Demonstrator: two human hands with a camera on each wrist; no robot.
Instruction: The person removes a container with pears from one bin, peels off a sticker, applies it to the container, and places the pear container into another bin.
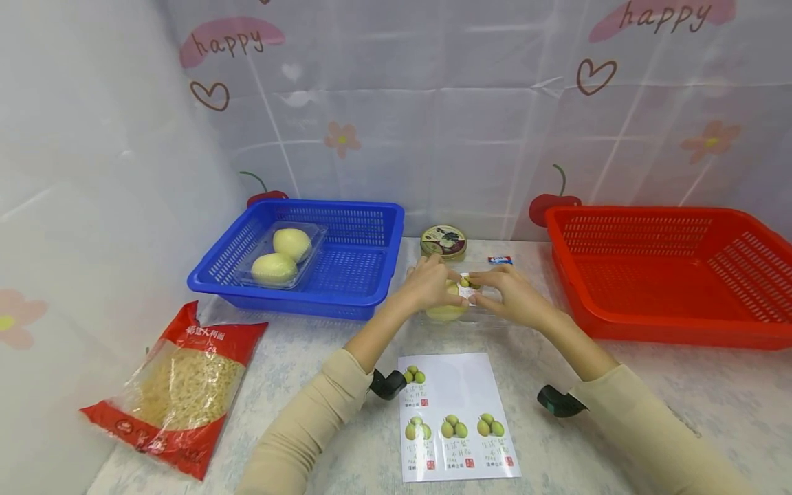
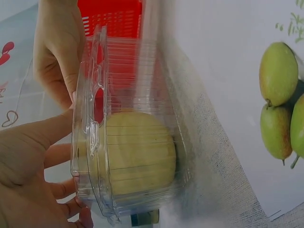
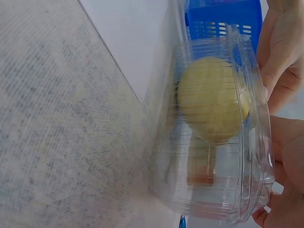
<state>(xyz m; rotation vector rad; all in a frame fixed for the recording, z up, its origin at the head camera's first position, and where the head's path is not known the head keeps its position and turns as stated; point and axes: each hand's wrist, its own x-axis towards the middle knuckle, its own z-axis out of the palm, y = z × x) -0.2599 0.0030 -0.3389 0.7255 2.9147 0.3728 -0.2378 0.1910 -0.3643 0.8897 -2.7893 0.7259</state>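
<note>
Head view: left hand (image 1: 430, 285) and right hand (image 1: 510, 292) meet mid-surface over a clear clamshell box (image 1: 458, 309), both touching its lid. Fingers press a small pear sticker (image 1: 468, 287) onto the lid top. Left hand: fingers fairly straight, laid flat on the lid, not wrapped round it. Right hand: fingertips on the sticker and lid edge; whether it pinches, cannot tell. Box sits on the surface (image 1: 309, 357), between the blue and red baskets, with a yellow-green pear (image 1: 444, 313) inside. Left wrist view shows the box (image 2: 128, 137) closed, pear (image 2: 137, 152) filling the near end, left-hand fingers (image 2: 33, 142) against the lid side, the other hand (image 2: 57, 47) beyond it. Right wrist view: same box (image 3: 213, 137), pear (image 3: 211, 99), right-hand fingers (image 3: 285, 61) on the lid rim.

Surface is a pale mottled cloth. Walls are white plastic sheeting printed with "happy", hearts, flowers, cherries.

Around: sticker sheet (image 1: 458, 416) lies just in front of the box, between the forearms, four pear labels left on it. Blue basket (image 1: 377, 289) to the left, near the box, holds another clamshell (image 1: 281, 256) with two pears. Red basket (image 1: 668, 323) to the right. Round tin (image 1: 443, 241) and small blue wrapper (image 1: 500, 260) just behind the hands. Red noodle bag (image 1: 179, 392) far left, well apart. Nothing blocks the box except the hands themselves.
</note>
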